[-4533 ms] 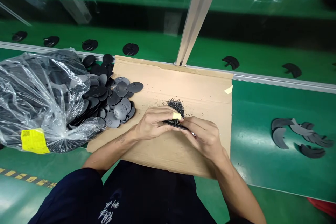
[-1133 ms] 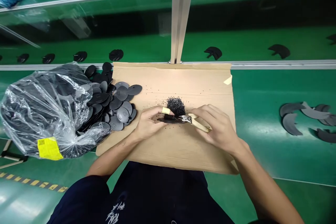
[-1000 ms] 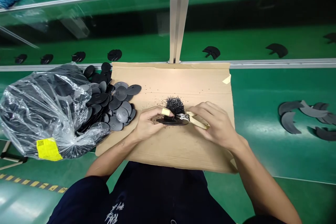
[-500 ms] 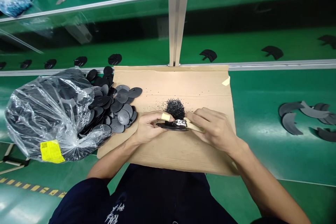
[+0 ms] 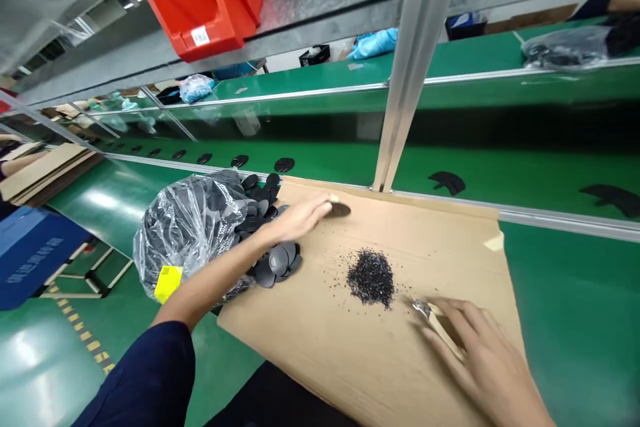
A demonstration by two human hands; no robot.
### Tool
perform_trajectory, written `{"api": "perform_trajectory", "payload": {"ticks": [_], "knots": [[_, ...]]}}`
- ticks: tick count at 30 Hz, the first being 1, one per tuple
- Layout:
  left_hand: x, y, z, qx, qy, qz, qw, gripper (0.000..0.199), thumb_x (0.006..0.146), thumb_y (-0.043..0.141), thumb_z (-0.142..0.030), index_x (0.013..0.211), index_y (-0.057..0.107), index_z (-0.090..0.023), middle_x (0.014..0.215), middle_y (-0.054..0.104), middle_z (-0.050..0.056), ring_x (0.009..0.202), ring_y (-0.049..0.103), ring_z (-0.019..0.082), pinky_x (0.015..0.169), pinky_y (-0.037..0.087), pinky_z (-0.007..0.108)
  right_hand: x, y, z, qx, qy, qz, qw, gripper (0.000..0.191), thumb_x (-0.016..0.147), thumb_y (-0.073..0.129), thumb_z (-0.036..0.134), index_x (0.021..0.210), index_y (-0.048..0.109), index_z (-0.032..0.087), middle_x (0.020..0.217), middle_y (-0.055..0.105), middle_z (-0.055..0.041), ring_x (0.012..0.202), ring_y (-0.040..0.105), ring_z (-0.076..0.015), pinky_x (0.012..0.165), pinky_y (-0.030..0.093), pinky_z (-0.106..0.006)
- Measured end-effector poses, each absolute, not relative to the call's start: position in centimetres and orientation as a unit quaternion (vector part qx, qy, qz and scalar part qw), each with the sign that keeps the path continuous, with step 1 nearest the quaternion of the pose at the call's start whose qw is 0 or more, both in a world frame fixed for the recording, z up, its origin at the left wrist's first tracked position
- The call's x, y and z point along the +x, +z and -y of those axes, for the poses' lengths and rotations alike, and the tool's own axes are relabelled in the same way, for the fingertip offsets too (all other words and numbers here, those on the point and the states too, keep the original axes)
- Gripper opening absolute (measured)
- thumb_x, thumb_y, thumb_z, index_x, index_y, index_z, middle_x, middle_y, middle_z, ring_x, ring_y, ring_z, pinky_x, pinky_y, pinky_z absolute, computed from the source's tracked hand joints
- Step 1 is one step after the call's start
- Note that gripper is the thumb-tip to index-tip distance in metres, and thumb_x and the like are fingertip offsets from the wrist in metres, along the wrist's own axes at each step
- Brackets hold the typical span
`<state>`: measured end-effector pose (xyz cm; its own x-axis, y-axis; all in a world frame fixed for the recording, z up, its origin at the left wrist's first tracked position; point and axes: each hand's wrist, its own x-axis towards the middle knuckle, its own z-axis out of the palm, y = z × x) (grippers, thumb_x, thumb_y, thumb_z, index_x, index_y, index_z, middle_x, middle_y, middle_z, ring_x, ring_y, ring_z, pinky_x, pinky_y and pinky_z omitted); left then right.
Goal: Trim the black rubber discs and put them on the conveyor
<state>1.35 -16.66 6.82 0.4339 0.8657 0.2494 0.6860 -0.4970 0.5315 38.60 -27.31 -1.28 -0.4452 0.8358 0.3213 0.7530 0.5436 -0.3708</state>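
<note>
My left hand (image 5: pixel 301 217) is closed on a black oval plastic disc (image 5: pixel 341 209), held over the far left part of the cardboard sheet (image 5: pixel 310 333). Yellowish tape wraps one of its fingers. Low at the right, my right hand (image 5: pixel 485 353) grips cutting nippers (image 5: pixel 445 332) with pale handles, slightly blurred, their metal jaws pointing left. Between the hands lies a heap of small black plastic bits (image 5: pixel 371 278). Loose black discs (image 5: pixel 283 260) spill onto the cardboard's left edge from a clear plastic bag (image 5: pixel 183 220) with a yellow label.
A metal post (image 5: pixel 407 67) rises behind the cardboard. Beyond the rail, a green conveyor belt (image 5: pixel 320 170) carries spaced black parts. An orange-red bin (image 5: pixel 210 0) sits on the shelf overhead. Far left are stacked cardboard sheets (image 5: pixel 47 170) and a blue box (image 5: pixel 40 253). Another person's arm shows at upper right.
My hands have moved apart: the left carries the disc up and left, the right draws the nippers away toward lower right. The view has swung up and left.
</note>
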Motion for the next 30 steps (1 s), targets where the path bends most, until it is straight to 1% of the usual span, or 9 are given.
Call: {"api": "perform_trajectory", "payload": {"ticks": [3,5,8,11,14,16,18,24,30], "knots": [[0.2,6.5,10.0,0.829,0.159,-0.528,0.091,0.038,0.107,0.036,-0.029,0.130,0.063,-0.016,0.121,0.067,0.013,0.116,0.061,0.025,0.105,0.049,0.040,39.2,-2.9,29.1,-0.492,0.026,0.839,0.229,0.048,0.100,0.046,0.056,0.126,0.066,0.021,0.108,0.071,-0.0156,0.097,0.067,-0.0331,0.081,0.056,-0.047],[0.4,5.9,6.5,0.816,0.103,-0.566,0.056,0.042,0.104,0.037,-0.023,0.138,0.060,-0.015,0.135,0.063,0.016,0.125,0.057,0.027,0.111,0.044,0.044,39.0,-3.3,30.1,-0.499,0.007,0.833,0.239,0.048,0.101,0.046,0.053,0.131,0.064,0.020,0.109,0.069,-0.0164,0.102,0.066,-0.0336,0.084,0.056,-0.048],[0.8,4.7,3.2,0.813,0.067,-0.574,0.068,0.045,0.096,0.046,-0.011,0.138,0.063,-0.016,0.144,0.060,0.015,0.135,0.053,0.028,0.120,0.036,0.046,38.7,-3.3,30.9,-0.505,-0.001,0.825,0.252,0.050,0.100,0.048,0.051,0.138,0.059,0.020,0.113,0.067,-0.0169,0.109,0.064,-0.0344,0.087,0.056,-0.048],[0.6,3.8,1.3,0.808,0.021,-0.581,0.098,0.047,0.087,0.059,-0.006,0.131,0.068,-0.019,0.139,0.066,0.009,0.133,0.057,0.026,0.118,0.042,0.039,38.7,-3.2,31.3,-0.502,0.004,0.828,0.249,0.053,0.099,0.052,0.053,0.141,0.055,0.020,0.118,0.066,-0.0168,0.114,0.063,-0.0351,0.090,0.057,-0.049],[0.0,3.3,0.2,0.787,0.001,-0.609,0.101,0.035,0.094,0.065,-0.019,0.129,0.066,-0.017,0.138,0.065,0.011,0.127,0.061,0.026,0.111,0.050,0.044,38.9,-3.2,31.5,-0.500,0.014,0.832,0.240,0.055,0.097,0.055,0.053,0.142,0.054,0.022,0.121,0.065,-0.0161,0.116,0.063,-0.0354,0.092,0.057,-0.051],[-0.2,3.0,-0.1,0.770,0.001,-0.632,0.094,0.034,0.099,0.065,-0.032,0.130,0.063,-0.016,0.136,0.063,0.012,0.122,0.063,0.026,0.105,0.054,0.049,39.0,-3.3,31.6,-0.500,0.010,0.833,0.237,0.054,0.097,0.056,0.053,0.142,0.053,0.022,0.122,0.065,-0.0160,0.116,0.064,-0.0357,0.093,0.057,-0.052],[-0.1,2.6,0.0,0.751,0.004,-0.654,0.089,0.036,0.100,0.064,-0.037,0.129,0.062,-0.017,0.133,0.063,0.011,0.117,0.065,0.025,0.100,0.057,0.048,39.1,-3.4,31.5,-0.497,0.002,0.834,0.238,0.052,0.097,0.056,0.051,0.141,0.053,0.023,0.122,0.065,-0.0158,0.115,0.064,-0.0358,0.092,0.058,-0.053],[0.2,2.7,0.7,0.714,0.017,-0.694,0.090,0.035,0.100,0.064,-0.037,0.129,0.062,-0.017,0.131,0.063,0.011,0.114,0.066,0.024,0.097,0.059,0.045,39.1,-3.6,30.9,-0.488,0.003,0.836,0.251,0.050,0.099,0.052,0.045,0.147,0.049,0.030,0.120,0.066,-0.0141,0.113,0.066,-0.0365,0.090,0.058,-0.053],[-3.7,5.2,2.3,0.662,-0.007,-0.744,0.095,0.039,0.099,0.065,-0.037,0.132,0.060,-0.016,0.132,0.063,0.011,0.115,0.065,0.025,0.097,0.058,0.047,38.7,-3.0,30.9,-0.497,0.037,0.832,0.242,0.049,0.099,0.054,0.044,0.144,0.053,0.025,0.121,0.065,-0.0156,0.117,0.064,-0.0359,0.094,0.057,-0.053]]}}
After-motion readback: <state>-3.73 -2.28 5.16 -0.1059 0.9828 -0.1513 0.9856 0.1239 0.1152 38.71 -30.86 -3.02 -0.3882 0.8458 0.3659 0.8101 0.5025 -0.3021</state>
